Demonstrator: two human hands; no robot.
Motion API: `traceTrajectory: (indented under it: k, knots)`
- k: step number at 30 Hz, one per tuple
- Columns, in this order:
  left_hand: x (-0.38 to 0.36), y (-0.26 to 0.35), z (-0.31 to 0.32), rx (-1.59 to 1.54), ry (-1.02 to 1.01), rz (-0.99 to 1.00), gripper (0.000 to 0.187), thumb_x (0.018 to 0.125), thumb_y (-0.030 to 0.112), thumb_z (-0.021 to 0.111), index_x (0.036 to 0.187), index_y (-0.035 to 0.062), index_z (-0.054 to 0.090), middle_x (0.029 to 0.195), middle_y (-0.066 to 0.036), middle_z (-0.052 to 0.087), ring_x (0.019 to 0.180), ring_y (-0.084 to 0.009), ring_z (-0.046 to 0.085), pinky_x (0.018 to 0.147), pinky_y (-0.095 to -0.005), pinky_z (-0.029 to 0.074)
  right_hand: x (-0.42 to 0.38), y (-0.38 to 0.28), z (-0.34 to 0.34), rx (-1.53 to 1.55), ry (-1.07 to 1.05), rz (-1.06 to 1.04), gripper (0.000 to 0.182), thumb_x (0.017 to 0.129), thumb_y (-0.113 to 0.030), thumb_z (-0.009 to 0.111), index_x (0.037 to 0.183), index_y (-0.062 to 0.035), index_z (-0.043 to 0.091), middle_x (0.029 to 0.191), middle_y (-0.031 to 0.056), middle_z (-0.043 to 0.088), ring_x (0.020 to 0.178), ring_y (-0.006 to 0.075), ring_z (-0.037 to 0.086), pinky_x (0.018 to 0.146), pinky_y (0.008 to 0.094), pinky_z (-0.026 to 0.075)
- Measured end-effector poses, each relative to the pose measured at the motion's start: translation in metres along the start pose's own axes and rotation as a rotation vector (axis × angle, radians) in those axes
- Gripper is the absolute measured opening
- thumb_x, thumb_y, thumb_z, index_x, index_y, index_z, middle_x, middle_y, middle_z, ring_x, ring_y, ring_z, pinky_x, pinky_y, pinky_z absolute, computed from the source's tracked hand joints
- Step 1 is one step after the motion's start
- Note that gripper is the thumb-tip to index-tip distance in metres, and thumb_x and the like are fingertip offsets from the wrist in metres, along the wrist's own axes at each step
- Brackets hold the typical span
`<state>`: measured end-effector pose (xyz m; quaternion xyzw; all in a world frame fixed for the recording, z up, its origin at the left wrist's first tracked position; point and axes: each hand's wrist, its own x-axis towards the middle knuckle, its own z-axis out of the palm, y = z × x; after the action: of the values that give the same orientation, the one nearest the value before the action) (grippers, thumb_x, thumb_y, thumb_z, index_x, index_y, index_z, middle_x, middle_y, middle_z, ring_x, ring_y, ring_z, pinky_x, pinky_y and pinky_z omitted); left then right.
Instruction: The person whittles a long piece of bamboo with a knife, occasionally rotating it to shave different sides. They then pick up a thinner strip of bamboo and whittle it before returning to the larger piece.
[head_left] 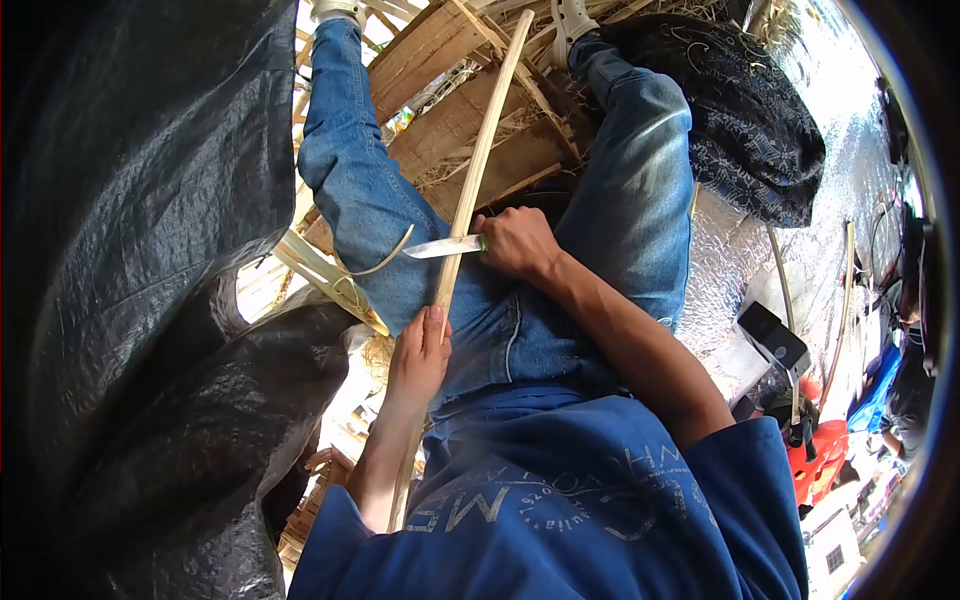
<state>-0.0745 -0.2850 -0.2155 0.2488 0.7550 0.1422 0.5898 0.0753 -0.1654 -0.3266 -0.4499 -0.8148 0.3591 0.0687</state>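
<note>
A long, pale bamboo strip (490,130) runs from between my feet, between my thighs and back past my waist. My left hand (421,360) is closed around its lower part, thumb along the top. In my right hand (522,243) is a knife (440,247), its green handle mostly hidden by the fingers. The blade lies across the strip and touches it, its tip pointing left. From beside the blade tip a thin curled shaving (385,262) hangs over my left thigh.
Wooden boards (430,150) and loose shavings lie between my legs. Black plastic sheeting (160,200) hangs at the left. A dark patterned cloth (750,130) rests beyond my right knee. At the right are a phone-like dark device (773,336) and a red object (820,460).
</note>
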Motion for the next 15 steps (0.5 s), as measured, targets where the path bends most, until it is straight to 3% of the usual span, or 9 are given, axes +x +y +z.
traceTrajectory:
  k: [2, 4, 11, 15]
  knots:
    - [0.0007, -0.001, 0.0014, -0.024, -0.007, 0.0, 0.046, 0.098, 0.046, 0.033, 0.08, 0.005, 0.047, 0.054, 0.0, 0.037, 0.044, -0.0083, 0.035, 0.042, -0.0239, 0.03, 0.0009, 0.0022, 0.0, -0.002, 0.02, 0.019, 0.021, 0.08, -0.023, 0.052, 0.073, -0.01, 0.067, 0.059, 0.0165, 0.059, 0.056, 0.0358, 0.06, 0.054, 0.044, 0.049]
    - [0.0004, -0.0004, 0.0045, -0.149, -0.046, -0.027, 0.039, 0.099, 0.044, 0.034, 0.085, 0.0087, 0.044, 0.054, 0.006, 0.031, 0.04, -0.0016, 0.027, 0.035, -0.0184, 0.021, 0.002, 0.0048, 0.0001, -0.005, 0.041, 0.038, 0.021, 0.079, -0.023, 0.053, 0.072, -0.0095, 0.067, 0.058, 0.0166, 0.059, 0.055, 0.0358, 0.06, 0.053, 0.0441, 0.049]
    - [-0.0015, 0.0052, 0.0035, -0.222, -0.071, -0.046, 0.039, 0.099, 0.041, 0.035, 0.083, 0.0071, 0.044, 0.054, 0.004, 0.031, 0.04, -0.0035, 0.027, 0.036, -0.0197, 0.021, 0.0012, 0.0029, -0.0031, -0.06, 0.075, 0.062, 0.025, 0.082, -0.025, 0.052, 0.07, -0.0069, 0.065, 0.059, 0.0174, 0.059, 0.054, 0.0354, 0.06, 0.052, 0.0442, 0.049]
    - [0.0026, 0.0032, -0.0008, -0.342, -0.183, -0.072, 0.037, 0.098, 0.044, 0.036, 0.086, 0.0095, 0.044, 0.055, 0.006, 0.03, 0.04, -0.0013, 0.026, 0.036, -0.0175, 0.02, 0.0002, 0.0048, -0.005, -0.037, 0.065, 0.046, 0.024, 0.081, -0.026, 0.052, 0.071, -0.0079, 0.065, 0.059, 0.0176, 0.059, 0.055, 0.0347, 0.061, 0.052, 0.0444, 0.049]
